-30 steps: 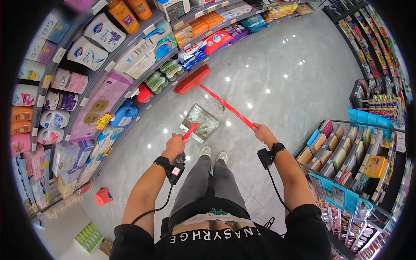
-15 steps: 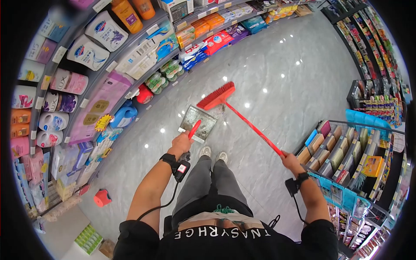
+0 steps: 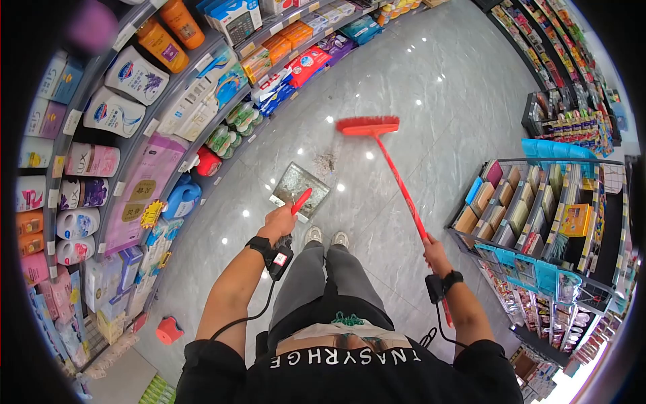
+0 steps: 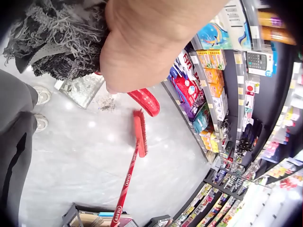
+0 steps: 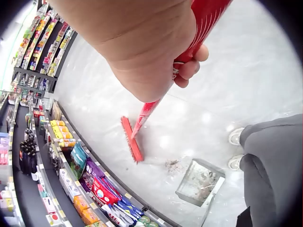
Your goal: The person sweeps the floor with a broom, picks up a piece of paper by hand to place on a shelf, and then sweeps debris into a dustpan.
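Observation:
My left hand grips a red handle above a dustpan on the floor, which has grey debris in it. A grey shaggy cloth-like thing shows beside that hand in the left wrist view. My right hand has its fingers curled round the red stick of a broom. The red broom head is out to the right of the dustpan, bristles facing away from me. Between them, near the dustpan's far edge, lies a small scatter of dirt.
Shelves of packaged goods curve along the left. A rack of notebooks stands close to my right arm. My shoes are just behind the dustpan. A small red object lies on the floor at the lower left.
The broom head has swung from beside the left shelf, past the dustpan's far edge, out to the right. My right hand has moved right and back. The left hand and dustpan stay nearly in place.

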Demonstrator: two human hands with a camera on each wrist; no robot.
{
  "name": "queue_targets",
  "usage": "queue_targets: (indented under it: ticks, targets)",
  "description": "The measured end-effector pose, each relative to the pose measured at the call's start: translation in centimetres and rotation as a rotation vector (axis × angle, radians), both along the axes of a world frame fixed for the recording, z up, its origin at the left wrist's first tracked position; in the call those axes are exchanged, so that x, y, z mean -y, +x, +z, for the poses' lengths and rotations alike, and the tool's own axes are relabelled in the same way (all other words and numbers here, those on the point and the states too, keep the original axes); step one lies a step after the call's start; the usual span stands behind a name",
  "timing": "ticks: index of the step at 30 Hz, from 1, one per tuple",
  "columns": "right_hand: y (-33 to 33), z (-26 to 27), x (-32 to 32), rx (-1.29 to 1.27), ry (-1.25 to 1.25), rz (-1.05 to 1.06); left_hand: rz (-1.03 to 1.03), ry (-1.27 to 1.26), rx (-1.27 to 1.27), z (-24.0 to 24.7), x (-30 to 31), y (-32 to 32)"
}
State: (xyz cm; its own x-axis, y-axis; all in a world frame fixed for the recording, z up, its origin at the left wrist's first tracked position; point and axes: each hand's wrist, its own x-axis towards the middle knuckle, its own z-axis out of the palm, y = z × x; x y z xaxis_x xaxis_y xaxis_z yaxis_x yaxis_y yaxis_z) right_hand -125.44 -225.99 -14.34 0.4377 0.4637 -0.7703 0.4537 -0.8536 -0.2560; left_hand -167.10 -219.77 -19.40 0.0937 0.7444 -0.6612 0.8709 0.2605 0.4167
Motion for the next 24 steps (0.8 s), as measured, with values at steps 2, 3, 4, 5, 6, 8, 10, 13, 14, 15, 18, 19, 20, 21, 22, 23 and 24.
queue_targets:
  ticks: [2, 3, 4, 5, 6, 8, 10, 13, 14, 15, 18, 19, 20, 21, 22, 23, 24]
  targets:
    - [-0.7, -0.9, -1.9, -0.039, 0.035, -0.038, -0.021, -0.008, -0.029, -0.2, -0.5, 0.2]
    - [-0.9, -1.5, -2.9, -0.062, 0.055, -0.058, -0.029, -0.012, -0.042, -0.4, -0.8, 0.5]
    - [-1.1, -2.1, -3.4, -0.085, 0.074, -0.076, -0.029, -0.011, -0.033, -0.5, -1.1, 0.8]
    - [-1.3, -2.8, -3.4, -0.089, 0.063, -0.064, -0.028, -0.011, -0.025, -0.4, -1.4, 1.0]
    - [-1.5, -3.5, -3.3, -0.095, 0.051, -0.055, -0.030, -0.012, -0.020, -0.5, -1.6, 1.1]
    - [-1.5, -4.9, -1.6, -0.093, 0.053, 0.047, -0.023, -0.009, -0.021, -0.7, -1.8, 1.3]
    - [-1.7, -5.0, 3.1, -0.081, 0.036, 0.097, -0.015, -0.042, -0.030, -0.5, -2.1, 1.5]
    - [-1.9, -2.6, 10.5, -0.071, -0.131, 0.176, 0.003, -0.084, -0.029, -0.1, -2.4, 1.9]
    - [-2.2, -1.0, 12.2, -0.066, -0.169, 0.198, 0.013, -0.057, -0.012, -0.7, -2.2, 1.7]
    - [-2.2, 0.4, 13.5, -0.069, -0.210, 0.233, 0.025, -0.030, 0.005, -1.2, -2.0, 1.6]
    - [-1.8, 6.1, 14.5, -0.098, -0.267, 0.240, 0.038, -0.033, 0.003, -1.7, -1.8, 1.4]
    - [-1.5, 7.5, 14.6, -0.104, -0.289, 0.243, 0.035, -0.047, 0.009, -1.6, -1.8, 1.3]
    - [-1.1, 8.2, 14.6, -0.082, -0.272, 0.269, 0.031, -0.065, 0.015, -1.6, -1.7, 1.1]
    - [-0.7, 8.8, 14.7, -0.061, -0.259, 0.296, 0.028, -0.086, 0.019, -1.6, -1.5, 1.0]
    - [-0.5, 9.0, 14.5, -0.042, -0.245, 0.324, 0.050, -0.082, 0.006, -1.0, -1.4, 1.0]
    - [-0.4, 8.8, 14.2, -0.038, -0.216, 0.325, 0.067, -0.070, -0.002, -0.7, -1.3, 0.9]
    - [-0.4, 8.3, 13.7, -0.035, -0.188, 0.326, 0.085, -0.059, -0.009, -0.5, -1.1, 0.8]
